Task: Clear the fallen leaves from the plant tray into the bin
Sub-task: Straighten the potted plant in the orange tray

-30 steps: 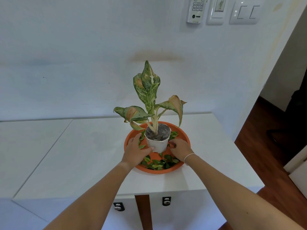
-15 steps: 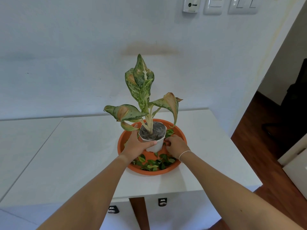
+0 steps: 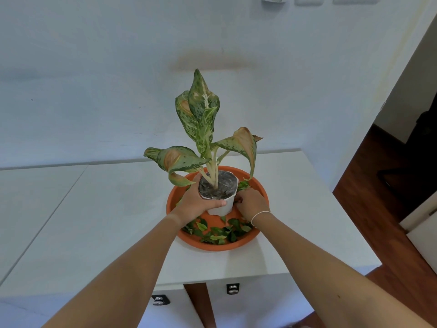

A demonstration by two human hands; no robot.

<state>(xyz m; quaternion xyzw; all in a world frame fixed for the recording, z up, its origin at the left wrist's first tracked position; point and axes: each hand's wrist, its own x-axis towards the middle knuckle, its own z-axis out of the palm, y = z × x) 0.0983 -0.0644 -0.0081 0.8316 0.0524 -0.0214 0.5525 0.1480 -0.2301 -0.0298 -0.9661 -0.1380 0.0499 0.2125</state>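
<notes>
The left hand (image 3: 197, 203) is wrapped around the white pot (image 3: 218, 197), thumb across its near face and fingers hidden behind it under a drooping leaf of the plant (image 3: 203, 129), so this grip is clamped on the pot. The pot looks tilted a little, its rim leaning toward the right; whether its base touches the tray (image 3: 257, 185) cannot be told from here. The right hand (image 3: 251, 204) is just beside the pot on its right side, fingers curled down toward the tray floor; the fingertips are hidden against the pot wall, so whether that grip is closed on anything cannot be told. A thin pale band circles the right wrist.

The orange tray sits on the white table (image 3: 106, 209) toward its right edge, its near rim close to the table's front edge. The fallen leaves (image 3: 220, 233) lie loose inside the tray, most of them heaped along the near rim between the two forearms, a few more at the far right of the tray beside the pot and a few at the left under the left wrist. No bin shows in this view
</notes>
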